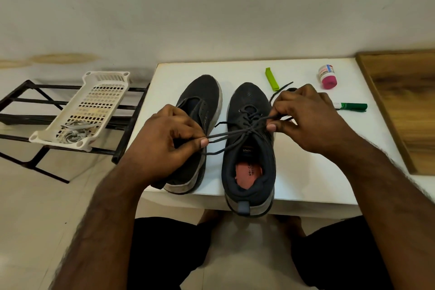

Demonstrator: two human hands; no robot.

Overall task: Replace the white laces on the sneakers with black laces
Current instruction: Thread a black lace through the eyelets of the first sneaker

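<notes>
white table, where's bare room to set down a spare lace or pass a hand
On the white table, the near right patch between the right sneaker and the wooden board is bare, as is the back strip beyond both toes. It is crowded near the green clip, pink-capped bottle, green marker and both hands.

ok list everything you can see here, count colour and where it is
sneakers: two, dark grey, side by side on the table
black lace: one, threaded in the right-side sneaker, ends pulled sideways
table: one, white, centre
clip: one, lime green, table's far side
small bottle: one, white with pink cap, far right
marker: one, green, by right hand
basket: one, white, on black rack, holding pale laces
left hand: pinches lace
right hand: pinches lace
</notes>
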